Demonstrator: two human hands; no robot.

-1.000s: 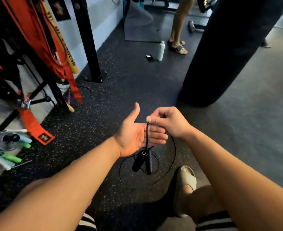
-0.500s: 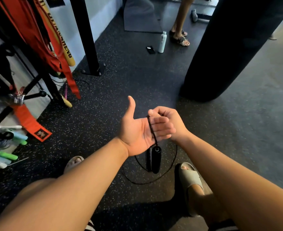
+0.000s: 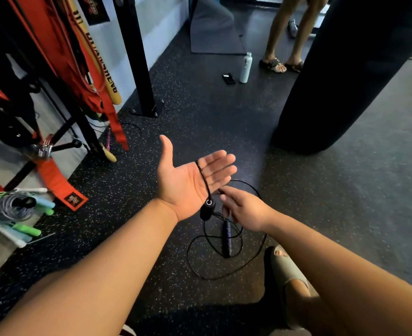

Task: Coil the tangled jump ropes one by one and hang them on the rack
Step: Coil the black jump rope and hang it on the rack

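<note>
Hands meet low over the floor (image 3: 321,214). The left hand (image 3: 183,185) lies palm up, fingers straight and thumb raised, gripping nothing. It only carries the black jump rope (image 3: 203,177), whose cord is draped across the palm from the base of the fingers to the heel. One handle (image 3: 206,209) hangs just below the wrist side of that palm. The right hand (image 3: 246,212) reaches in beside it with fingers loosely bent, their tips near the cord. Whether they pinch it I cannot tell.

The second handle (image 3: 226,236) and several crossed loops of cord lie on the floor beneath, near a sandalled foot (image 3: 285,265).

The step in hand looks like winding this rope round the left palm, with only the first turn laid. To do it well, the flat palm should serve as the former and the thumb as a stop. The right hand should take the cord close to the palm, draw it up clear of the crossings below, and lay even turns side by side without twist. The rack (image 3: 83,127) stands well apart on the left, with a bundle of other ropes (image 3: 13,207) lying below it.
</note>
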